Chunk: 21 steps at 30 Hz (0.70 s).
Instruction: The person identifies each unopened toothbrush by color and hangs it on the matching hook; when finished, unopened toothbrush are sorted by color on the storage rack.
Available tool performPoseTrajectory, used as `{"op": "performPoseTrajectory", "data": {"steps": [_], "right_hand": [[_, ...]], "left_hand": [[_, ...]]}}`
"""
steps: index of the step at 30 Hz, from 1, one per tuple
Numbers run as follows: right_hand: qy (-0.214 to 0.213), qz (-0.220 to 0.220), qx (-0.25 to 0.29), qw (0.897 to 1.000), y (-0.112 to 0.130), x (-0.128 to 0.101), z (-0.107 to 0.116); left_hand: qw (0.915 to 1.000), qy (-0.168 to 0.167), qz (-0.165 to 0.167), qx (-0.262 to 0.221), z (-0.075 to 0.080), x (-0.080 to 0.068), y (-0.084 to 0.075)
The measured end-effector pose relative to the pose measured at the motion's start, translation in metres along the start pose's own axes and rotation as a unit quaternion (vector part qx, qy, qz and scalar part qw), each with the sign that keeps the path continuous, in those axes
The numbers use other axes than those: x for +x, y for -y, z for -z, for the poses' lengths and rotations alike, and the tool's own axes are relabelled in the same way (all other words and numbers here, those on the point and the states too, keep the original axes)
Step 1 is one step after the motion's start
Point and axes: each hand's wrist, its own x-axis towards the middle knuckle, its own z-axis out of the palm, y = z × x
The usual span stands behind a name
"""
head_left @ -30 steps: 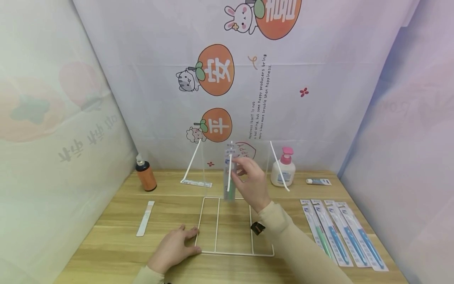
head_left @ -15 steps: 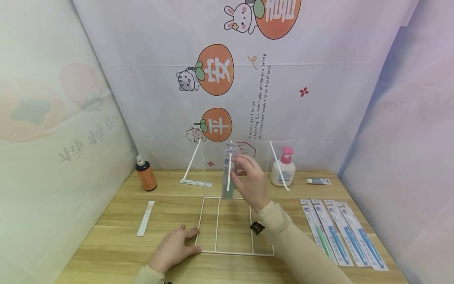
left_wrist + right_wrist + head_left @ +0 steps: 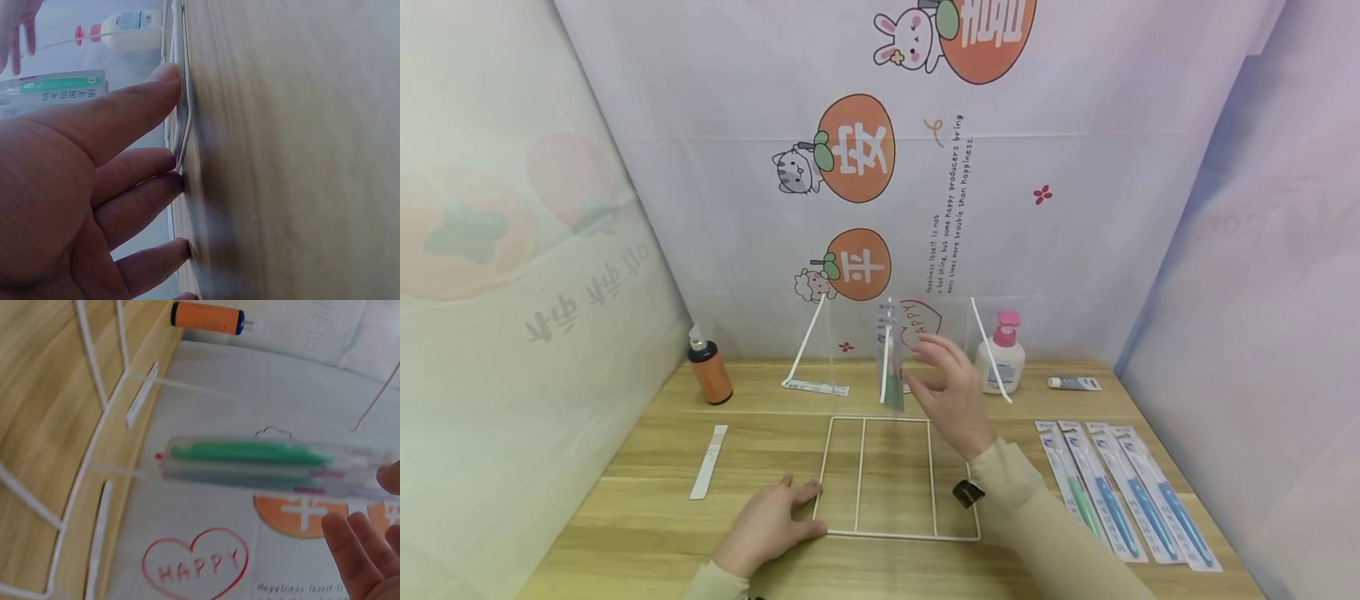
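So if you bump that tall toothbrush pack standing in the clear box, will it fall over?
Probably yes. The long clear toothbrush pack stands upright on its narrow end, so it looks tippy. It seems thin and light, so a nudge could topple it. The right hand is open beside it, not holding it.

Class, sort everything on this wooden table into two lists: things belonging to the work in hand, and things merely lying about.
In use:
clear white-edged acrylic rack, steadied by left hand
packaged green toothbrush standing in it, right hand open beside it
four packaged toothbrushes

Lying about:
orange spray bottle
white pink-topped pump bottle
small tube
white paper strip
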Motion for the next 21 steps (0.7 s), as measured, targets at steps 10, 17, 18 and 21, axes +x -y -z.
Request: {"op": "performPoseTrajectory", "data": {"steps": [10, 17, 18, 21], "right_hand": [[0.108, -0.142, -0.056, 0.982, -0.052, -0.04, 0.088], [0.236, -0.303, -0.074, 0.92, -0.09, -0.062, 0.157], [0.242, -0.315, -0.08, 0.914, -0.095, -0.066, 0.165], [0.254, -0.345, -0.099, 0.898, -0.106, -0.077, 0.184]], "left_hand": [[1.0, 0.0, -0.008, -0.003, -0.002, 0.001, -0.001], [1.0, -0.001, 0.002, -0.001, 0.001, -0.001, -0.001], [1.0, -0.001, 0.001, -0.001, 0.001, -0.001, -0.001], [1.0, -0.001, 0.0, -0.002, 0.001, -0.001, -0.001]]}}
